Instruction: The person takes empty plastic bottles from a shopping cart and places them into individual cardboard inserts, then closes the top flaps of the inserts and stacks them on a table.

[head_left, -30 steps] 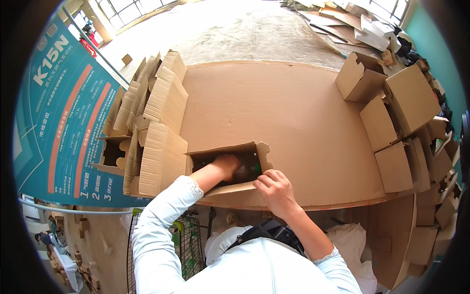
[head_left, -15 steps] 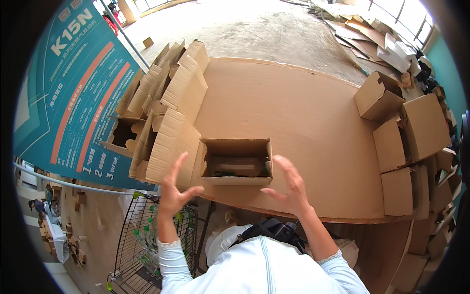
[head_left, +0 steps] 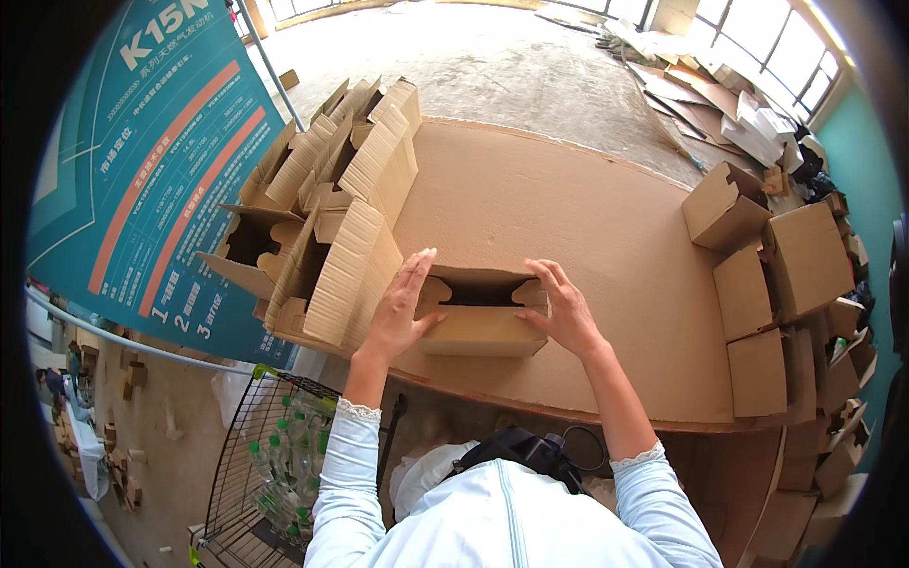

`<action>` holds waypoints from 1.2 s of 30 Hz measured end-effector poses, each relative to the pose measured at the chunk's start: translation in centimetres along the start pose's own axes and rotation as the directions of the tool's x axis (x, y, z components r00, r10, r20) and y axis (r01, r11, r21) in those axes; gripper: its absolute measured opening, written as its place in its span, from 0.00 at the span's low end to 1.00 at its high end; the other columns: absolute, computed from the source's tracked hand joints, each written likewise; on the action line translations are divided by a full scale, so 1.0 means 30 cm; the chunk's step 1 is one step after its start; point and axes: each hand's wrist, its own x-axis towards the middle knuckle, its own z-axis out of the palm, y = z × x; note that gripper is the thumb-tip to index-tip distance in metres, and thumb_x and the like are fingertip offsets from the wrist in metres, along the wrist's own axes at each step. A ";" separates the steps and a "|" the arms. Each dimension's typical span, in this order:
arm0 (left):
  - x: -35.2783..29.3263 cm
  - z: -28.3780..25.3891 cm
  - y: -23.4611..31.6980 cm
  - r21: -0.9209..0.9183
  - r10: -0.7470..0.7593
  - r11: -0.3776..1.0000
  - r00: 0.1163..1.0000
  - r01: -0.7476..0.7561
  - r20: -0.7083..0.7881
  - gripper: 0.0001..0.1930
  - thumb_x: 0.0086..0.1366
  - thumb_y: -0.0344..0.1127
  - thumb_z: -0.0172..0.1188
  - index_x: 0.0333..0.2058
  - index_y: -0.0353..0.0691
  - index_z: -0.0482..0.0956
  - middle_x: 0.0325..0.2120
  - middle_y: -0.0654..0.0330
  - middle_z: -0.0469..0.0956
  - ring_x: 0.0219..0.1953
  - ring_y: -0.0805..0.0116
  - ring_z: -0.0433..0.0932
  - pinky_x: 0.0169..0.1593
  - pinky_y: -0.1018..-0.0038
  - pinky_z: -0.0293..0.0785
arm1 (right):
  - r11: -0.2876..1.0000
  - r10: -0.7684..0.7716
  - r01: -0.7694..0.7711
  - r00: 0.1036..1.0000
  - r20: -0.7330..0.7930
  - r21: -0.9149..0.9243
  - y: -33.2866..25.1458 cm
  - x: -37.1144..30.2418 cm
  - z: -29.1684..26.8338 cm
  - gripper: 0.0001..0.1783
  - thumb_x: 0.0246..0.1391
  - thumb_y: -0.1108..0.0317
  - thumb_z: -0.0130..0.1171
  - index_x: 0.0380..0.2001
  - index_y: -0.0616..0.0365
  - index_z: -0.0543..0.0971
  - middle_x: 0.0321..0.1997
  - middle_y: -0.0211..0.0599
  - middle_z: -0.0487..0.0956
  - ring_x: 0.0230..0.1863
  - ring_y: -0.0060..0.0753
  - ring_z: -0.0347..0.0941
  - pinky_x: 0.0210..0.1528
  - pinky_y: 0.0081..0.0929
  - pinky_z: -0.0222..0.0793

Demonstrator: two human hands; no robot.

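Note:
A small brown cardboard box (head_left: 485, 331) sits near the table's front edge, between my two hands. Its opening shows as a dark narrow gap with side tabs at either end, and its contents are hidden. My left hand (head_left: 400, 308) grips the box's left end, fingers up along the side and thumb by the front top edge. At the right end my right hand (head_left: 566, 308) holds it the same way, thumb by the tab. Left of my left hand stand several open cardboard boxes (head_left: 352, 270) in a packed group.
The table is covered with a brown cardboard sheet (head_left: 559, 199). More boxes (head_left: 822, 260) are stacked at its right. A wire cart (head_left: 232, 473) holding green-capped clear bottles (head_left: 284, 454) stands below left. A teal banner (head_left: 156, 180) rises behind the left boxes.
Both hands have closed in from beside the box onto its ends. The box's opening now looks narrower, more of its front panel shows, and the clear bottle inside is no longer visible.

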 end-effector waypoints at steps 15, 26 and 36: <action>0.099 0.107 0.017 0.436 0.076 0.852 0.892 -0.289 0.445 0.57 0.43 0.53 0.75 0.70 0.56 0.52 0.50 0.41 0.66 0.53 0.44 0.67 0.58 0.49 0.60 | 0.772 -0.262 0.279 0.958 0.113 -0.571 0.042 -0.028 0.081 0.47 0.48 0.57 0.67 0.68 0.58 0.59 0.74 0.47 0.54 0.75 0.49 0.47 0.75 0.46 0.45; 0.527 0.257 -0.192 0.683 -0.343 0.681 0.939 0.264 -0.021 0.54 0.46 0.59 0.73 0.69 0.60 0.54 0.51 0.47 0.68 0.53 0.52 0.67 0.53 0.54 0.64 | 0.843 -0.067 -0.022 0.987 -0.145 -0.537 0.201 -0.087 0.163 0.43 0.49 0.61 0.66 0.67 0.55 0.60 0.72 0.54 0.55 0.73 0.55 0.49 0.72 0.49 0.47; 1.070 0.276 -0.457 0.640 -0.529 0.544 0.814 0.542 -0.239 0.48 0.51 0.60 0.69 0.68 0.58 0.56 0.57 0.42 0.65 0.58 0.48 0.63 0.58 0.53 0.59 | 0.854 0.104 -0.152 0.987 -0.123 -0.498 0.396 -0.282 0.315 0.36 0.55 0.53 0.55 0.65 0.54 0.66 0.71 0.50 0.59 0.73 0.51 0.50 0.73 0.54 0.40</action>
